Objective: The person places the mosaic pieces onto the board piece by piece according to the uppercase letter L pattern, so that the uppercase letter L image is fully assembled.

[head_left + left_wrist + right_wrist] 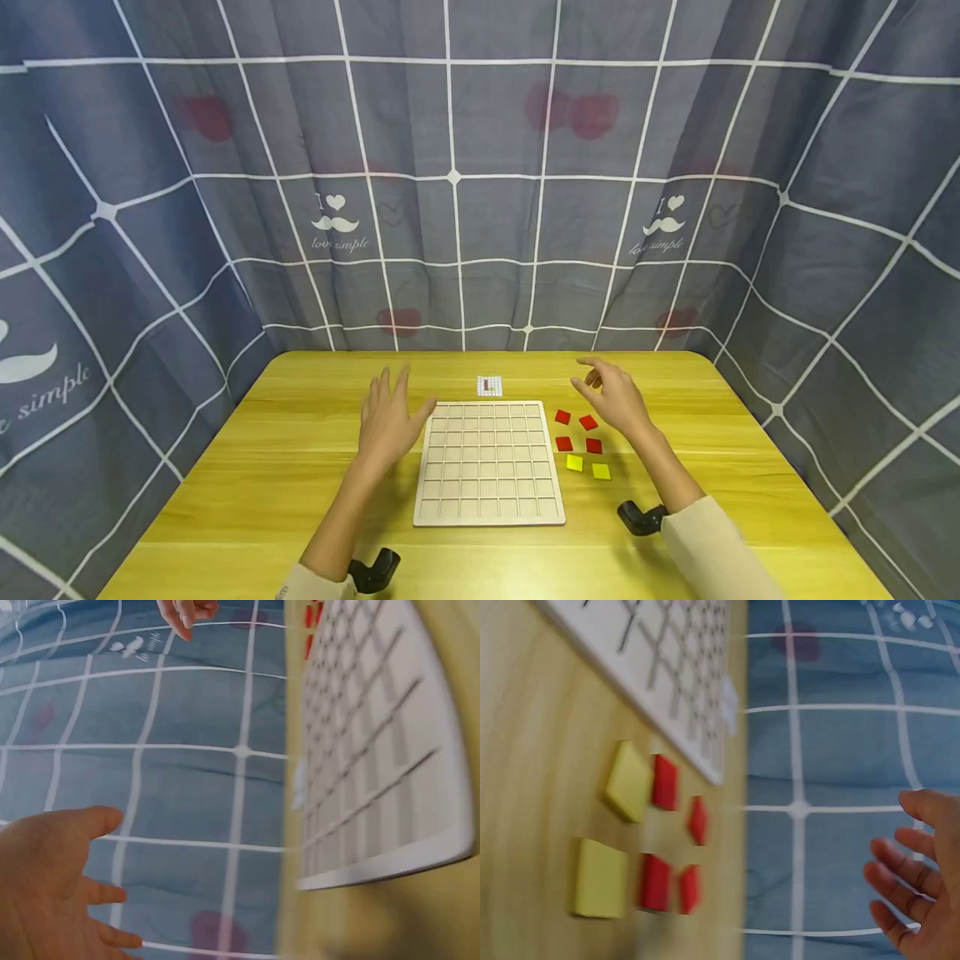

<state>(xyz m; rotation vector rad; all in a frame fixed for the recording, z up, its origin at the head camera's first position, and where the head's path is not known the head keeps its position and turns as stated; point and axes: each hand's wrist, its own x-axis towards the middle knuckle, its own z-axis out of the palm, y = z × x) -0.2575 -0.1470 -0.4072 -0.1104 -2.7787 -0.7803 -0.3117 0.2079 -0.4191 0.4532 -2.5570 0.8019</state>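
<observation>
Neither of your hands grips anything: your left hand [390, 421] hovers spread by the left edge of the white square gridded board [487, 462], and your right hand [611, 396] hangs loosely open above the four red square tiles [577, 432]. Two yellow square tiles [587, 467] lie nearer you, all laid out right of the board within easy reach on the yellow wooden table [262, 467]. A small printed grid card [489, 386] sits beyond the board's far edge. The grey checked curtain [337, 225] reads "I love simple".

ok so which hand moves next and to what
Probably the right hand: it hovers open, holding nothing, just above the red tiles, so lowering its fingers onto one seems the natural step. The white grid board has no tiles on it.
</observation>
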